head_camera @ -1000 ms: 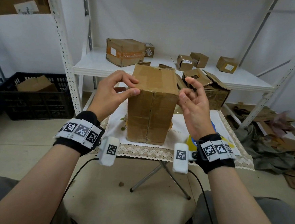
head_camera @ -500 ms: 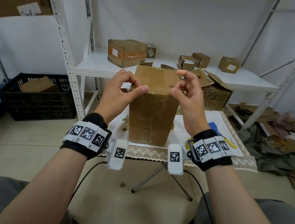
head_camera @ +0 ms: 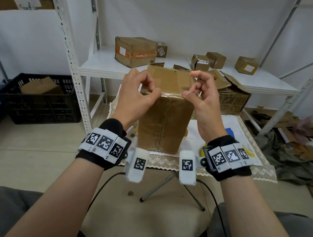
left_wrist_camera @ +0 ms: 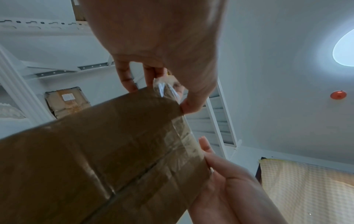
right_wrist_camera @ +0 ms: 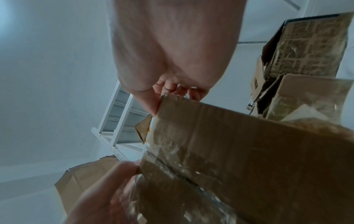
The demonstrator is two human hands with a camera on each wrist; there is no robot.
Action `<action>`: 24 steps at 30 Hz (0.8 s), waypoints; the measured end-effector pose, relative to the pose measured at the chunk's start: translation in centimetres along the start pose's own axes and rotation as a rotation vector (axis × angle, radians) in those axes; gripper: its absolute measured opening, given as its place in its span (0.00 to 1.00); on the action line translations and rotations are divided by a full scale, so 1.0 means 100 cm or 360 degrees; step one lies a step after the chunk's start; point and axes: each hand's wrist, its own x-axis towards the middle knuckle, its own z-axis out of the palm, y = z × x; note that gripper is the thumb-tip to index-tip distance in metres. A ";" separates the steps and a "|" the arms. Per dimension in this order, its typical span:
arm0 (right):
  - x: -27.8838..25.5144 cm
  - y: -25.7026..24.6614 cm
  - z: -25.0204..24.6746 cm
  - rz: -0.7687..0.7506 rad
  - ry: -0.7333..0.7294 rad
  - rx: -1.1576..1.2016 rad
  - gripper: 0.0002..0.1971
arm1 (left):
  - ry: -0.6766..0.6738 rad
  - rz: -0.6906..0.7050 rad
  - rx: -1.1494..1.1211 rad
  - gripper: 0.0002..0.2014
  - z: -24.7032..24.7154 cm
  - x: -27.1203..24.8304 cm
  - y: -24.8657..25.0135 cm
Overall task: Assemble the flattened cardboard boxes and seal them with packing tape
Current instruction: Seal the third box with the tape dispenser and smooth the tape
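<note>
A tall brown cardboard box [head_camera: 162, 122] stands upright on a small table with a white lace cloth [head_camera: 167, 161]. A strip of clear packing tape [head_camera: 172, 95] runs along the box's top front edge. My left hand [head_camera: 155, 92] pinches the tape's crumpled left end [left_wrist_camera: 165, 88] at the box's left corner. At the right corner my right hand [head_camera: 190, 93] pinches the other end, thumb against the edge [right_wrist_camera: 153, 106]. Older tape [left_wrist_camera: 184, 144] covers the front seam.
A white shelf [head_camera: 99, 67] behind holds several closed boxes. An open, torn box [head_camera: 232, 98] sits just behind at the right. A black crate [head_camera: 41, 100] with cardboard stands on the floor at left. Cardboard scraps and cloth [head_camera: 290, 147] lie on the floor at right.
My right hand, open beside the box a second ago, has closed in on the top right corner. My left hand has shifted slightly right along the top edge. The tape now lies taut between them.
</note>
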 end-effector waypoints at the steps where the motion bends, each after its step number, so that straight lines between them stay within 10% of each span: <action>1: 0.000 0.001 0.000 0.0014 0.0007 0.0007 0.26 | 0.0008 0.0001 0.0003 0.07 0.002 -0.001 0.000; 24: -0.010 -0.007 -0.014 -0.0381 -0.0104 -0.0665 0.27 | -0.0303 0.0294 0.0188 0.07 -0.035 0.005 -0.003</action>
